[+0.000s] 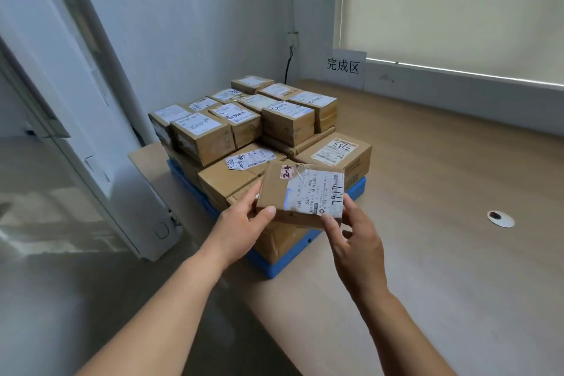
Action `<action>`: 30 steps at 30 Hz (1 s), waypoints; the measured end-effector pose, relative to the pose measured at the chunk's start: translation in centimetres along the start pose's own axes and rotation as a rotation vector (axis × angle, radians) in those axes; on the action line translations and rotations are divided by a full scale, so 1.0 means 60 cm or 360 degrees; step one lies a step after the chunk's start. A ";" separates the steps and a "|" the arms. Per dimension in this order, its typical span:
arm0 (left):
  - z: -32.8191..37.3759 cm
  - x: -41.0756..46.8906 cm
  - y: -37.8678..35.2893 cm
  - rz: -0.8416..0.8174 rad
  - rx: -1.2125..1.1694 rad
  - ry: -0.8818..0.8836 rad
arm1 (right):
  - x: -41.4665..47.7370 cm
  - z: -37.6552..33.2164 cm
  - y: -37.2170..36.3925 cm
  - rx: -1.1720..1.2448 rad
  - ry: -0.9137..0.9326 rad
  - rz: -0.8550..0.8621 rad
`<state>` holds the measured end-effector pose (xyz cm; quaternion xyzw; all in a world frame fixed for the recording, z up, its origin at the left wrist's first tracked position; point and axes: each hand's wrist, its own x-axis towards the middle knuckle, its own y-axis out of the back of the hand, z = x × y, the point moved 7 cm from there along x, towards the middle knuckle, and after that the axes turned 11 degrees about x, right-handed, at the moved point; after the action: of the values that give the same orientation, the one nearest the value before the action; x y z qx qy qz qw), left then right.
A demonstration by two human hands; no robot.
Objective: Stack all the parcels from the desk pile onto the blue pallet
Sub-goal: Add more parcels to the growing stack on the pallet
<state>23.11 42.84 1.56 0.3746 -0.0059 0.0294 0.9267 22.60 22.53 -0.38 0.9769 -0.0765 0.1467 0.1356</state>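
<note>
We hold a small brown parcel (300,192) in both hands over the near corner of the blue pallet (274,265), which sits on the pale wooden desk (427,192) in a corner of the room. The left hand (244,223) grips the parcel's near left corner, thumb pressed on top and fingers curled beneath. The right hand (357,241) pinches the near right corner, its thumb on the white shipping label and its fingers bent along the side. The parcel carries a small red-edged tag marked "2-4" and tilts slightly towards us; we cannot tell whether its underside touches the box below. The pallet is already loaded with a stack of parcels (244,125): larger cartons form the bottom layer, among them a wide carton (335,152) at the right edge, and rows of smaller labelled boxes sit packed close together on top towards the back. A paper sign (343,67) with three printed characters hangs on the wall behind, beside a drawn window blind (457,9). A black cable (288,64) runs down the wall in the corner, and a round cable port (500,218) is set into the desk, well apart from the pallet on the right.
</note>
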 end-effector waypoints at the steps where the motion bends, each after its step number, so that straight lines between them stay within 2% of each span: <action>1: -0.004 0.016 0.006 -0.0001 0.0011 -0.0008 | 0.013 0.000 -0.010 0.0004 0.0005 0.0000; 7: -0.018 0.089 0.032 0.0002 0.0052 -0.0029 | 0.064 0.014 -0.057 -0.0021 -0.0023 -0.0007; 18: -0.055 0.273 0.108 -0.0069 0.0459 -0.0165 | 0.171 0.009 -0.166 -0.0091 -0.0096 0.0069; 26: -0.079 0.420 0.164 -0.0230 0.0983 -0.0463 | 0.242 0.004 -0.256 -0.0146 -0.0239 0.0204; 30: -0.088 0.472 0.165 -0.0265 0.1084 -0.0626 | 0.265 0.015 -0.295 -0.0136 -0.0324 0.0284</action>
<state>50.73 55.01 5.59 0.6579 -0.1429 -0.1177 0.7300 41.23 37.38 -0.62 0.9693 -0.1826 0.0550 0.1551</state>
